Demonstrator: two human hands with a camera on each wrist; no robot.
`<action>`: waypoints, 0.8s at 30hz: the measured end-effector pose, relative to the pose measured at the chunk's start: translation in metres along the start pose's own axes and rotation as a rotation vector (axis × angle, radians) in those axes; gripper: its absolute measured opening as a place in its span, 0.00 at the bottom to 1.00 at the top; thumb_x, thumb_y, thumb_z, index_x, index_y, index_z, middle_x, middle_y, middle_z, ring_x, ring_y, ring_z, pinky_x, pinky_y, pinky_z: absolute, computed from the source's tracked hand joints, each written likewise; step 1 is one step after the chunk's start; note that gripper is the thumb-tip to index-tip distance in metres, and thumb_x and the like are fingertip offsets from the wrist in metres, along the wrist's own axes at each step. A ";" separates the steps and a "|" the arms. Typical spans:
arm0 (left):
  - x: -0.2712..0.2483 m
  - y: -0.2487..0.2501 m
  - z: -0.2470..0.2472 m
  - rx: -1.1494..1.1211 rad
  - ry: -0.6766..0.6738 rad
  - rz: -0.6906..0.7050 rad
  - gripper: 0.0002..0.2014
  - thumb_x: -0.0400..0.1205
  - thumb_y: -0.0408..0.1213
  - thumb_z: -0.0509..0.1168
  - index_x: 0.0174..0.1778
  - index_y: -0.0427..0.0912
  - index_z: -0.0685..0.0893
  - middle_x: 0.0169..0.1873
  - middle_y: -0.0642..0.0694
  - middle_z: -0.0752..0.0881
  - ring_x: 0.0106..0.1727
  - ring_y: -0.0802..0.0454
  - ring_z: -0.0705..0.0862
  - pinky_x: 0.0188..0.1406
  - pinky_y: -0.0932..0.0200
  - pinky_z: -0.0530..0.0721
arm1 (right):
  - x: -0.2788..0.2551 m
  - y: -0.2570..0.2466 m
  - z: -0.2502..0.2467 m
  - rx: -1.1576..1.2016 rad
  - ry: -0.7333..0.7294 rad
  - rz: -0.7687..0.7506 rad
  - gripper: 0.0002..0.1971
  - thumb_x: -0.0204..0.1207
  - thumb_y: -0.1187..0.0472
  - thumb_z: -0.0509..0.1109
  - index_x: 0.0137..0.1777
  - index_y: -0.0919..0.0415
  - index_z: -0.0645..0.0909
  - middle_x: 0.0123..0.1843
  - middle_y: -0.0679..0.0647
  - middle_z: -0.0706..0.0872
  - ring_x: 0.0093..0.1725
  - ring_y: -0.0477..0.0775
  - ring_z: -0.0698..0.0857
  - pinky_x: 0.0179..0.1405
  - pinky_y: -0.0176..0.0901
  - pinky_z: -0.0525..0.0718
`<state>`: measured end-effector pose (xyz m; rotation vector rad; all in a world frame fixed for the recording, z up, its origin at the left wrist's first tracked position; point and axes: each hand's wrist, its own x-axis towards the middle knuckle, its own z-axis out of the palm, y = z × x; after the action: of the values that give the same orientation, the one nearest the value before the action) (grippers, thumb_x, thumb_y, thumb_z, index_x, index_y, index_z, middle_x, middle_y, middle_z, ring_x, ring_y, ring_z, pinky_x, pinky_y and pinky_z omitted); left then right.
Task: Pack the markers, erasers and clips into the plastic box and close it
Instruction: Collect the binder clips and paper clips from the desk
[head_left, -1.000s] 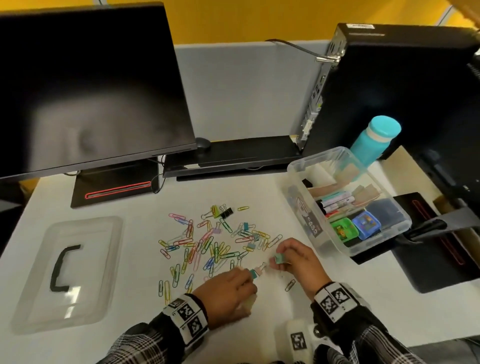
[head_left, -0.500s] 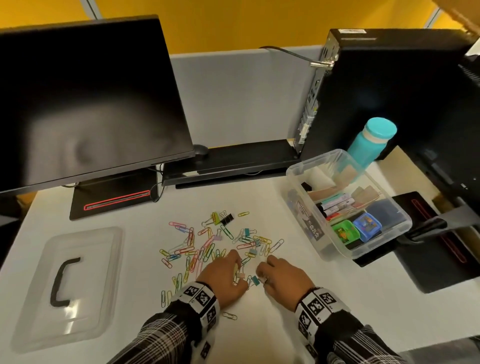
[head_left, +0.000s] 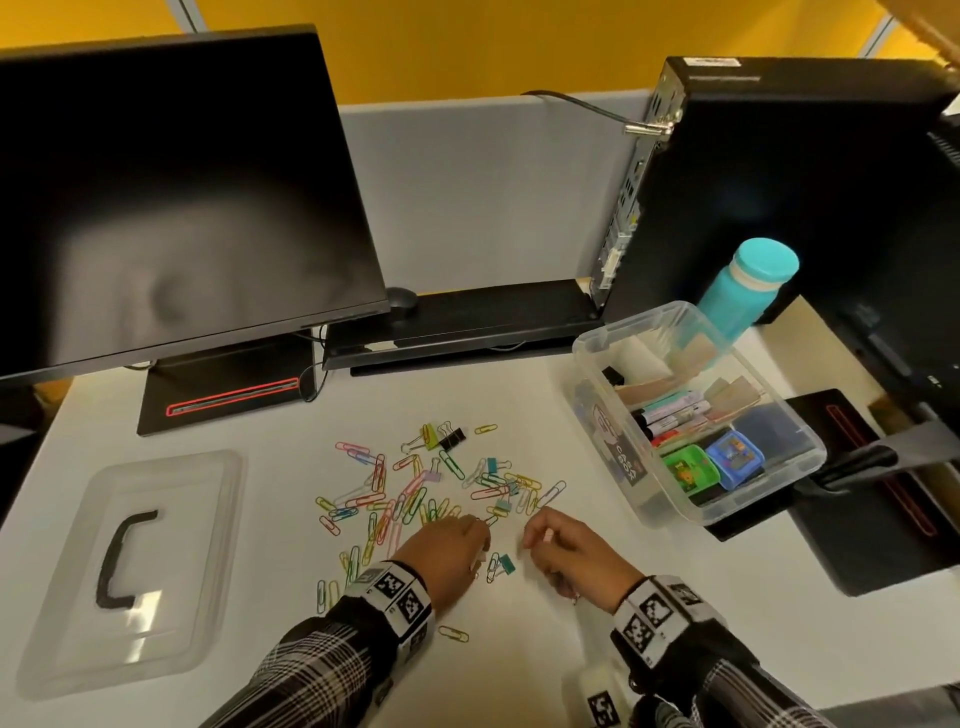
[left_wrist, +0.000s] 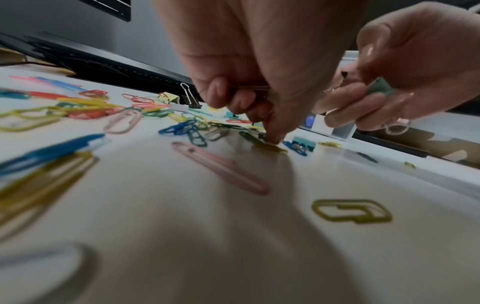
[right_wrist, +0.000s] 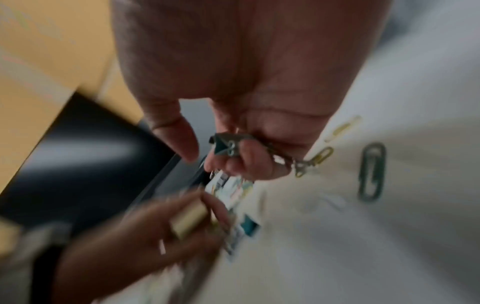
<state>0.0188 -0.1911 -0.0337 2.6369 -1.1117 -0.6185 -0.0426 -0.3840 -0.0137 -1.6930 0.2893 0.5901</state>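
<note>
- A white surface (head_left: 519, 649) sits before a grey partition and a yellow wall; a dark monitor (head_left: 171, 192) stands far left and a black computer tower (head_left: 779, 182) far right.
- A clear plastic box (head_left: 613, 415) stands open at the right, already holding markers (head_left: 672, 413) and a green eraser (head_left: 688, 467) beside a blue eraser (head_left: 735, 457). A teal bottle (head_left: 748, 286) stands just behind it.
- The box's clear lid (head_left: 130, 566), with its black handle, lies flat at the near left, well apart from the box.
- Coloured paper clips (head_left: 415, 493) and a few binder clips lie scattered in the middle of the surface, none of them in the box.
- The left hand (head_left: 441, 556) has its fingers curled, holding clips in its palm while its fingertips (left_wrist: 275, 139) press down on a clip at the near edge of the pile.
- The right hand (head_left: 571, 551) hovers just right of it, fingers curled around a teal binder clip (right_wrist: 226, 147) and some other clips.
- A second teal binder clip (head_left: 506, 564) lies on the surface between the two hands.
- Compared with half a second ago, both hands have drawn slightly apart and the right one has lifted off the surface; a second ago they were nearer the person, pinching clips between them.
- Box, lid and bottle have not moved.
</note>
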 end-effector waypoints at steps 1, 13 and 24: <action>-0.001 0.000 -0.002 -0.038 0.015 0.002 0.11 0.83 0.36 0.57 0.61 0.41 0.75 0.58 0.43 0.79 0.55 0.46 0.78 0.54 0.55 0.75 | 0.001 0.002 0.003 -0.243 0.003 -0.058 0.05 0.72 0.58 0.64 0.46 0.53 0.77 0.34 0.48 0.78 0.30 0.44 0.74 0.31 0.38 0.72; 0.002 -0.022 -0.027 -0.784 0.177 -0.327 0.08 0.77 0.52 0.58 0.43 0.52 0.72 0.45 0.43 0.85 0.44 0.50 0.83 0.48 0.54 0.79 | 0.011 0.008 0.026 -1.200 -0.112 -0.199 0.14 0.85 0.55 0.51 0.68 0.55 0.62 0.43 0.60 0.78 0.40 0.61 0.77 0.37 0.48 0.71; 0.039 0.015 -0.042 -0.352 0.032 -0.561 0.16 0.83 0.51 0.52 0.56 0.44 0.75 0.47 0.46 0.81 0.46 0.47 0.78 0.46 0.57 0.76 | 0.003 0.002 0.020 -0.844 -0.042 0.045 0.09 0.85 0.53 0.53 0.58 0.57 0.66 0.42 0.55 0.82 0.39 0.58 0.82 0.39 0.48 0.78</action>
<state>0.0532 -0.2284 -0.0026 2.6105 -0.2018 -0.7786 -0.0454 -0.3645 -0.0197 -2.4799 0.0361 0.8503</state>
